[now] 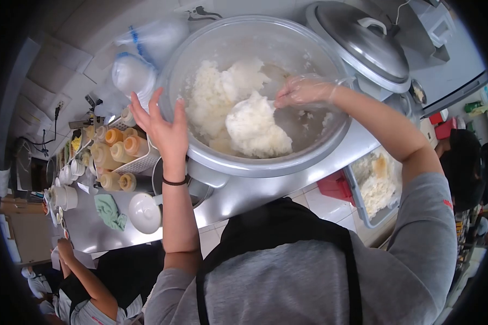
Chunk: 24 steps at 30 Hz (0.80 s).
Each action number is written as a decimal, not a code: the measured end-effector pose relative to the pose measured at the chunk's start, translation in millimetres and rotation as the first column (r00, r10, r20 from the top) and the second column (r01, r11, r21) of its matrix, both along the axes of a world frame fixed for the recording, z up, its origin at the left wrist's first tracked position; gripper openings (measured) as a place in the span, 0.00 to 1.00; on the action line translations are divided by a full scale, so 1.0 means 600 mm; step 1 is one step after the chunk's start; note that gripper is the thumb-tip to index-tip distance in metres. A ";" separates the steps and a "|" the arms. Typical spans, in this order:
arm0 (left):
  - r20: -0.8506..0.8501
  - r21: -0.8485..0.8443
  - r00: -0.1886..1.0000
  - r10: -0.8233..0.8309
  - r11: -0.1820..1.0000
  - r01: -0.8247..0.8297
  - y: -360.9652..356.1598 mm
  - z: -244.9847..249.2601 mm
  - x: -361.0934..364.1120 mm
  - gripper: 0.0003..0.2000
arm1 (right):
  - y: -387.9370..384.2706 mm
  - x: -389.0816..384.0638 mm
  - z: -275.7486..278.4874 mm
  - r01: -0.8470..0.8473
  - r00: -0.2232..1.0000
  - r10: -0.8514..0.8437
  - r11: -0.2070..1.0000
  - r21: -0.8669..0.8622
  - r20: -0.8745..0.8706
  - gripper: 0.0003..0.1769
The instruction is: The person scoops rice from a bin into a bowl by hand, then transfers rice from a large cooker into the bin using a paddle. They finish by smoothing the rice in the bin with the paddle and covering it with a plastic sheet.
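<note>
A large grey tub (265,170) stands before me with white cooked rice (209,97) heaped along its left side. Toward the middle, a big clump of rice (257,127) rises above the rest. My right hand (303,91), in a clear plastic glove, reaches inside the tub from the right. Its fingers are closed at the clump's upper right edge; what they grip there I cannot tell. My left hand (165,127) is bare, raised by the tub's left rim with fingers spread and nothing in it. A dark band circles that wrist.
Behind right stands a lidded metal pot (358,40). Squeeze bottles (122,146) fill a white basket to the left, near a green cloth (109,211) and a white lid (145,213). Below right, a grey bin (363,214) holds rice. A co-worker's arm (89,276) shows lower left.
</note>
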<state>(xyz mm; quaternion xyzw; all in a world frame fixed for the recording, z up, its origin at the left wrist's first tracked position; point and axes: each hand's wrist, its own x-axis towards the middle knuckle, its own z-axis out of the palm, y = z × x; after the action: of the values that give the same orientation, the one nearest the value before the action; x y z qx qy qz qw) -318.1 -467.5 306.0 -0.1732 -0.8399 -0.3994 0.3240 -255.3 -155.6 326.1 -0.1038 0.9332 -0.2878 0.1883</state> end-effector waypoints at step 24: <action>-0.071 -0.071 0.995 0.076 0.994 -0.081 -0.027 -0.051 -0.050 0.19 | 0.131 0.287 0.155 0.468 0.853 -0.520 0.804 -0.366 -0.052 0.19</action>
<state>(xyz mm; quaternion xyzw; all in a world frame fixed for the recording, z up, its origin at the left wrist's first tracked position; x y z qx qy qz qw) -347.9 -483.9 275.1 -0.1654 -0.8487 -0.3488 0.3614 -82.9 -76.7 418.9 0.0909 0.8752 -0.4749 0.0151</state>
